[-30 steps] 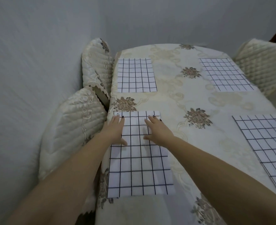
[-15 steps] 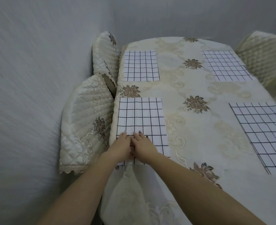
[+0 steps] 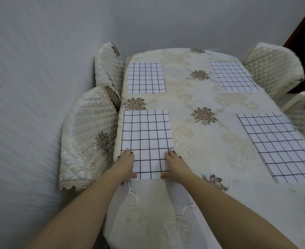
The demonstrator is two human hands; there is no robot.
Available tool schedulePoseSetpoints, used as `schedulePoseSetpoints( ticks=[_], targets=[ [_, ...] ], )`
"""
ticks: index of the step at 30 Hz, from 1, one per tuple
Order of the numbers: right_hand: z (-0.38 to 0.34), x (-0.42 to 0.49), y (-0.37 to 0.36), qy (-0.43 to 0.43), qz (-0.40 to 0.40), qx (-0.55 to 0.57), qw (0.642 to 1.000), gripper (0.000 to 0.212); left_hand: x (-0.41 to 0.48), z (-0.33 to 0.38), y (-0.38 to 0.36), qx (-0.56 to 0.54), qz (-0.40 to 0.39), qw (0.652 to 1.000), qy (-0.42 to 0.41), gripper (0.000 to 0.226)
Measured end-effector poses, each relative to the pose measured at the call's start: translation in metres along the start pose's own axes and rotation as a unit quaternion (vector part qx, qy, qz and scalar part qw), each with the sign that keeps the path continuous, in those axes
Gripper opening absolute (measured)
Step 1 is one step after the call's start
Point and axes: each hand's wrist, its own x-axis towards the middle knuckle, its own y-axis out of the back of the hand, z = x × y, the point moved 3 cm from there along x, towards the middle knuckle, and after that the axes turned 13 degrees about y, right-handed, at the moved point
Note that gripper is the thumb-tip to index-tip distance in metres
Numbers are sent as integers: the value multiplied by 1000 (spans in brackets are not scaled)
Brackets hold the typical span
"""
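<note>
Both hands lie flat with straight fingers, holding nothing. The left hand (image 3: 125,164) presses the mat (image 3: 146,139) at its near left corner and the right hand (image 3: 175,163) presses its near right corner. Each thumb is spread out along the mat's near edge.

The mat lies almost wholly ahead of the fingertips. Its long axis runs straight away from the person and both hands are equally near it, so I judge that a smoothing stroke would go forward along that axis, or outward to the sides.

The mat's left edge runs close along the left edge of the table (image 3: 193,97), and its near edge sits just where the cloth (image 3: 148,212) drops over. Three other mats lie beyond and right of the mat: one straight beyond (image 3: 146,78), one far right (image 3: 233,77), one right (image 3: 282,146). A chair (image 3: 88,137) stands just left of the mat.
</note>
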Motion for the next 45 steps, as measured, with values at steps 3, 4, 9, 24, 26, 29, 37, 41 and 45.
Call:
schedulePoseSetpoints(
  ticks=[3, 4, 9, 24, 26, 29, 37, 41, 45],
  targets=[
    [2, -15, 14, -71, 118, 109, 985, 72, -5, -8, 6, -138, 67, 985, 74, 55],
    [7, -22, 18, -108, 162, 136, 972, 61, -6, -14, 7, -174, 105, 974, 103, 38],
    [31, -39, 7, -229, 192, 186, 936, 24, -21, -28, 0, -141, 108, 966, 190, 16],
    [34, -36, -13, -261, 152, 190, 934, 9, -27, -37, -11, -191, 106, 953, 208, 18],
    [33, -37, -15, -259, 148, 185, 936, 7, -27, -37, -12, -189, 102, 955, 207, 18],
    [32, -39, -15, -260, 146, 184, 937, 6, -28, -38, -12, -193, 104, 954, 203, 17],
    [12, -60, 22, -204, 302, 358, 860, 22, -47, -10, 14, -370, 150, 907, 137, 30],
    [18, -76, 25, -189, 320, 464, 804, 25, -57, 33, 22, -552, 74, 826, 87, 26],
    [36, -110, 28, -210, 359, 494, 764, 26, -72, 83, 15, -618, -20, 785, 51, 27]
  ],
)
